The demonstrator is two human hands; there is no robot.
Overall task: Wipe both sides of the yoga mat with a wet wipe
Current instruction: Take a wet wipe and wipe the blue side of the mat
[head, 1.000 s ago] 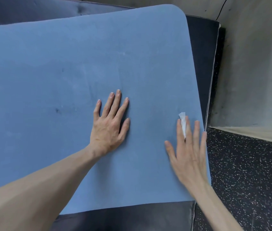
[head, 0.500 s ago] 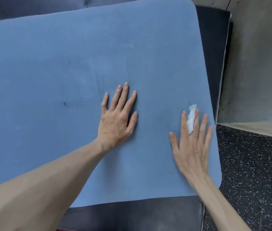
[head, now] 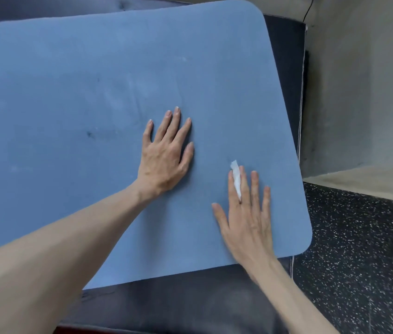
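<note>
Blue yoga mat [head: 94, 75] flat beneath both hands. Right hand [head: 247, 220], fingers straight, wet wipe [head: 236, 180] pressed under and between them, slid from mat's right edge toward left hand [head: 166, 155]. Left splayed flat, unmoved, bracing. Wiping stroke ongoing; underside likely still pending.

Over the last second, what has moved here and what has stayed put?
The right hand, pressing the wet wipe flat under its fingers, slid left across the yoga mat, away from its right edge and closer to the left hand. The left hand stayed flat on the mat; nothing was let go.
</note>
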